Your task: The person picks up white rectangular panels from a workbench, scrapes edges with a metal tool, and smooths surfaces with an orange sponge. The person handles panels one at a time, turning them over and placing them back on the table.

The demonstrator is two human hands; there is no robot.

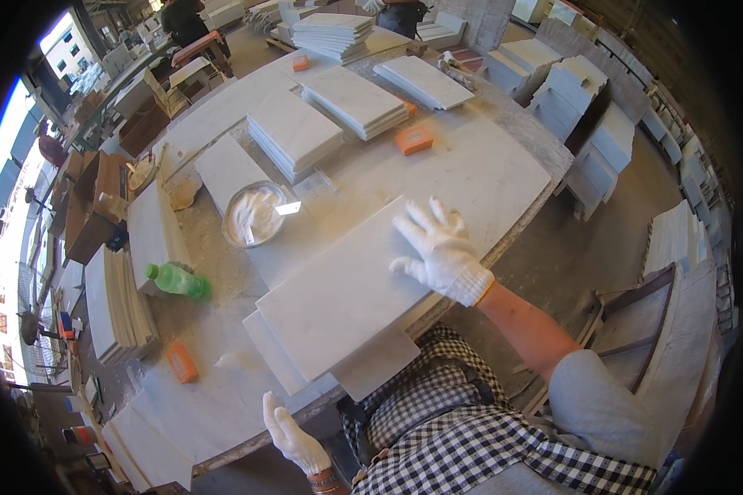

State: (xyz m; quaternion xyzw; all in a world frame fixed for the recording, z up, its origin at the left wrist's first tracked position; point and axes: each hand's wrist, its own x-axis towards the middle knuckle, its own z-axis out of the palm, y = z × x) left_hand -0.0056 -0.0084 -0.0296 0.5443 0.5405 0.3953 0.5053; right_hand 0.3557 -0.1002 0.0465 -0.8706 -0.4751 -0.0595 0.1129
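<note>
A long white marble slab [338,289] lies flat on the stone worktable [487,165], on top of other slabs at the near edge. My right hand [437,247], in a white knit glove, rests flat on the slab's far right end with fingers spread. My left hand [293,437], also gloved, hangs low at the table's near edge, fingers loosely apart, holding nothing; it touches or nearly touches the edge.
A round metal bowl of white paste [256,214] sits beyond the slab. A green bottle [177,280] lies left. Orange sanding blocks [413,140] [182,363] and stacks of marble tiles [359,101] cover the table. More tile stacks [570,91] stand on the floor right. Another person [182,21] works far off.
</note>
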